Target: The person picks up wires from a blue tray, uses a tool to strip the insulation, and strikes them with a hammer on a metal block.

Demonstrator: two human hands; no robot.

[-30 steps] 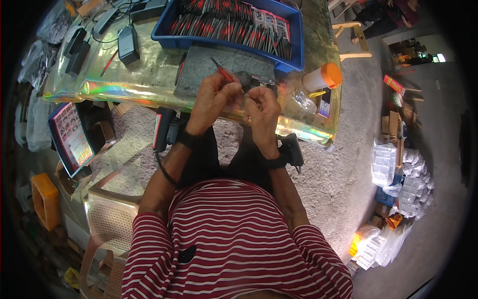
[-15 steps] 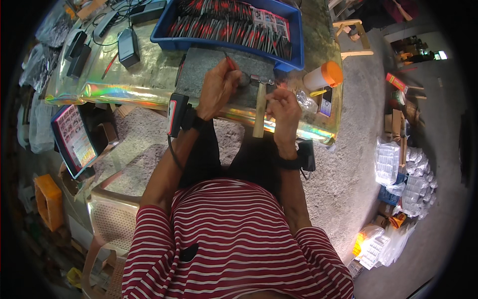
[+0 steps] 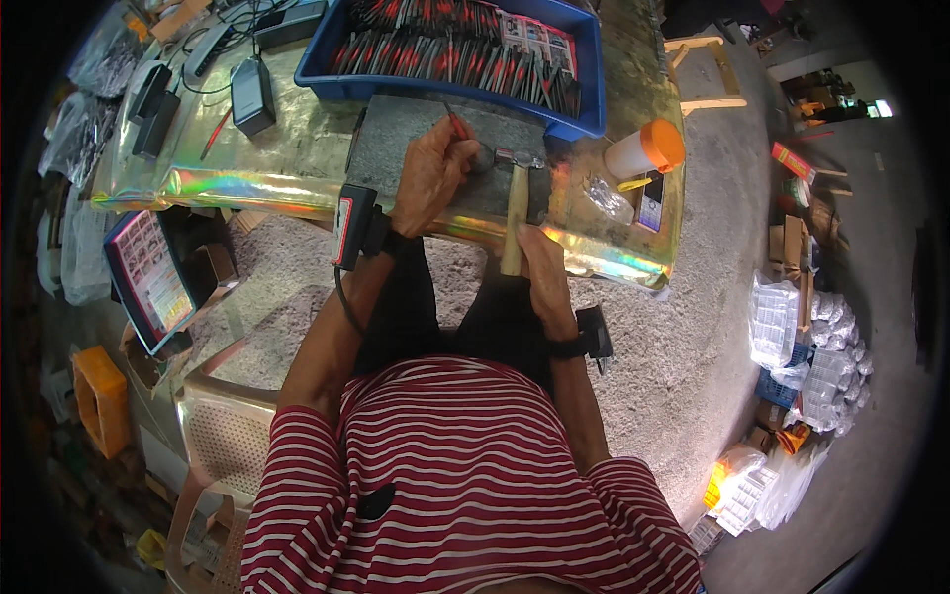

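Observation:
My left hand (image 3: 432, 178) rests over a dark grey stone slab (image 3: 391, 129) at the table's front edge. Its fingers pinch a thin red-and-dark pointed piece (image 3: 457, 126), whose tip sticks up past them. A dark rounded part beside the fingertips is too small to name. Just right of that hand lies a hammer (image 3: 517, 213), its metal head on the slab and its wooden handle toward me. My right hand (image 3: 544, 272) is closed at the handle's lower end, the fingers partly hidden. Behind the slab, a blue tray (image 3: 450, 96) holds many similar thin red-and-black pieces.
Right of the slab stand an orange-lidded jar (image 3: 633, 155) and a crumpled clear wrapper (image 3: 609, 201). Black adapters (image 3: 252, 96) with cables lie at the left. A plastic chair (image 3: 223, 436) is at my left; bagged goods (image 3: 831, 366) sit on the floor at right.
My right hand has moved down and slightly left, from beside the upper handle to the hammer's lower handle end. The left hand and its thin piece have barely moved.

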